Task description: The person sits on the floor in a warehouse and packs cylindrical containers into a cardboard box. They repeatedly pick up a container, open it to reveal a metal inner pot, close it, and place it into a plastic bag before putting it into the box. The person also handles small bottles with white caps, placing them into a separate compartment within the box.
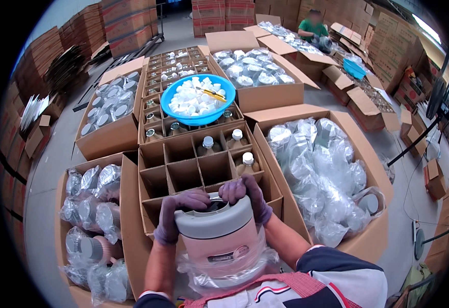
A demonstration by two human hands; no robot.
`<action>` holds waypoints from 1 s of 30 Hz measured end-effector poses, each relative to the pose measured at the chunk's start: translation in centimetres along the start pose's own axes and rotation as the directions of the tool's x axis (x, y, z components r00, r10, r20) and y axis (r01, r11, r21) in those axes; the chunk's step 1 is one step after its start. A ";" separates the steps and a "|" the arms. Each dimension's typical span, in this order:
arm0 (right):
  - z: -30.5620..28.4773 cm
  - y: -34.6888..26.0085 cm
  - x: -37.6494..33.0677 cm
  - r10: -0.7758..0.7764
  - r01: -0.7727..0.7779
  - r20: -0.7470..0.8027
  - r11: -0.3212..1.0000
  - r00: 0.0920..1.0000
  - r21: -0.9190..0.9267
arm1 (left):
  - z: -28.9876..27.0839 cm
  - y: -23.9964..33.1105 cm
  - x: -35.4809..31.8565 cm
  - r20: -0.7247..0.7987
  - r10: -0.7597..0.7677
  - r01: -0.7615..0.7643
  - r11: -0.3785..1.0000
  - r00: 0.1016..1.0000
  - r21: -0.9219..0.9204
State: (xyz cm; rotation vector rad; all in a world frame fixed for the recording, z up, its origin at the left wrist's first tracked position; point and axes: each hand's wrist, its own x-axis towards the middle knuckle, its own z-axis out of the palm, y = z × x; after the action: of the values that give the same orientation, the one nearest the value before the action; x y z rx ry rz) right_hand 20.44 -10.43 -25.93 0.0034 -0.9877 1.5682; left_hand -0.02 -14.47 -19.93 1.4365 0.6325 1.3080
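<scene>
A pink vacuum jug [217, 254] with a grey collar stands upright close to my body, plastic film bunched around its lower part. My left hand [183, 209], in a purple glove, curls over the left of the jug's top rim. On the right of that rim, my gloved right hand [245, 194] grips with bent fingers. Between them a dark opening shows in part. Just beyond is a divided carton [183, 173], where several bottle-like glass necks with white or grey caps [237, 134] stand in cells; other cells hold nothing visible.
A blue basin [198, 119] of white caps, with a yellow cutter [213, 94] on top, rests on another divided carton. Film-wrapped jugs fill cartons at left [130, 220] and right [332, 174]. Farther right, a person in green [313, 26] works among boxes. A stand [419, 136] rises at right.
</scene>
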 end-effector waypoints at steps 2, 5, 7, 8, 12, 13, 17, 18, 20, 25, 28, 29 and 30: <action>-1.2 1.3 -1.0 0.005 -0.012 0.046 0.986 0.999 0.166 | 0.5 -0.8 -1.2 0.079 0.151 -0.163 0.969 0.985 0.185; -1.2 0.6 -0.1 0.053 -0.055 0.024 0.991 0.998 0.119 | 1.1 0.3 -0.4 0.061 0.188 -0.198 0.938 0.980 0.285; 0.6 -0.7 0.6 0.166 -0.164 -0.055 0.986 0.985 0.037 | 0.4 0.9 -0.6 0.004 0.112 -0.109 0.958 0.994 0.267; 2.4 -1.7 0.9 0.023 -0.034 -0.044 0.962 0.999 -0.271 | -0.2 1.5 -0.5 0.017 0.128 -0.127 0.952 0.992 0.280; 7.6 -6.7 0.1 0.057 0.284 0.325 0.363 0.944 -0.888 | 0.1 1.4 -1.4 -0.004 0.126 -0.120 0.951 0.992 0.284; 5.6 -6.5 -0.4 0.046 0.226 0.287 0.504 0.957 -0.833 | 0.8 1.5 -1.4 0.013 0.148 -0.143 0.926 0.989 0.350; 4.2 -7.4 -0.7 -0.003 -0.069 -0.103 0.718 0.995 -0.693 | 3.9 5.6 -1.1 0.013 0.119 -0.104 0.803 0.993 0.586; 4.5 -8.6 1.4 -0.069 0.030 -0.026 0.698 0.997 -0.716 | 3.4 6.4 2.4 0.049 0.205 -0.195 0.787 0.977 0.585; 5.0 -8.8 1.4 -0.079 0.091 0.045 0.852 0.996 -0.516 | 0.9 4.2 1.7 0.244 0.118 -0.189 0.938 0.963 0.292; 0.6 -8.6 3.5 0.025 -0.022 0.011 0.979 1.000 -0.205 | 3.5 0.4 3.7 0.140 0.309 -0.336 0.909 0.941 0.248; -2.2 -8.6 5.7 0.079 -0.066 0.297 0.996 0.951 -0.053 | 5.2 1.2 3.5 0.064 0.247 -0.255 0.909 0.967 0.331; -2.3 -10.0 4.8 0.139 -0.098 0.105 0.940 0.985 -0.328 | 5.0 0.3 3.9 0.058 0.248 -0.254 0.938 0.967 0.234; 2.6 -11.8 4.5 0.147 -0.163 -0.073 0.819 0.986 -0.550 | 3.9 -0.6 3.8 0.041 0.253 -0.256 0.952 0.967 0.166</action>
State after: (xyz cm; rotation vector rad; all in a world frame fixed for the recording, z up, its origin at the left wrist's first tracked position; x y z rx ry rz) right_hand 27.43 -9.31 -15.21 -0.5181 -1.4219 1.3661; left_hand 4.76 -12.22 -18.45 1.7131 0.5709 1.4654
